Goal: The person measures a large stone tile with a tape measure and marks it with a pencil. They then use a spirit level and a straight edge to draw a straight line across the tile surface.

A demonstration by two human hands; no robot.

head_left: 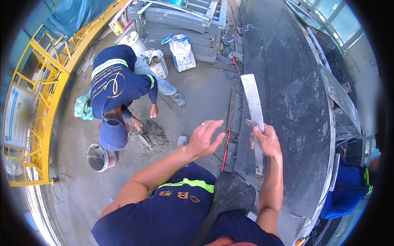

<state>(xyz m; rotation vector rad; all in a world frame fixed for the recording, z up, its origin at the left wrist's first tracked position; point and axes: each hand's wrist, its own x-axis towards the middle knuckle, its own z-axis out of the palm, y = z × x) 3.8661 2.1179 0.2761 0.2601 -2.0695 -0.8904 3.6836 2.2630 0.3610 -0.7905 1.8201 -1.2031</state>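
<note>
My right hand (pixel 266 138) is closed around a long, flat, light grey straightedge bar (pixel 252 96). The bar stands roughly lengthwise in my view, its top end wide and its lower end near my forearm. My left hand (pixel 205 138) is raised in the air to the left of the bar, fingers apart, holding nothing; a ring shows on one finger. Right of the bar stretches a large dark grey slab surface (pixel 287 90) with pale smears. Beneath my hands, a red hose or cable (pixel 225 151) runs along the slab's edge.
A crouching co-worker (pixel 119 82) works a trowel in a wet mortar heap (pixel 158 137). Beside them stands a bucket (pixel 107 159). Farther off are bags (pixel 180 53) and stacked grey panels (pixel 176 35). Yellow railing (pixel 57 90) lines the left; another person (pixel 344 188) is at right.
</note>
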